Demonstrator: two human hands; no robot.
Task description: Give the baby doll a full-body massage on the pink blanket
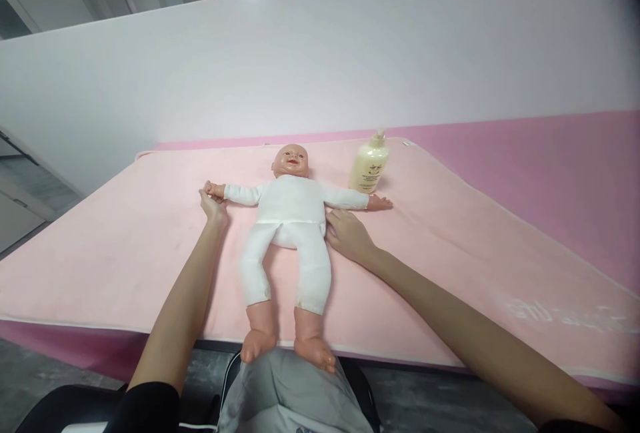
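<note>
Baby doll (290,219) lies face-up on pink mat (125,246) over the tabletop, arms out, feet hanging past the near edge. Doll wears white top & pants. L hand (214,207) is at doll's outstretched hand, fingertips touching it; grip looks loosely closed round it, can't tell for sure. R hand (346,233) rests flat by doll's waist, just under its other arm, fingers relaxed & spread, holding nothing. Cream pump bottle (370,165) stands upright near doll's far hand, behind R hand.
</note>
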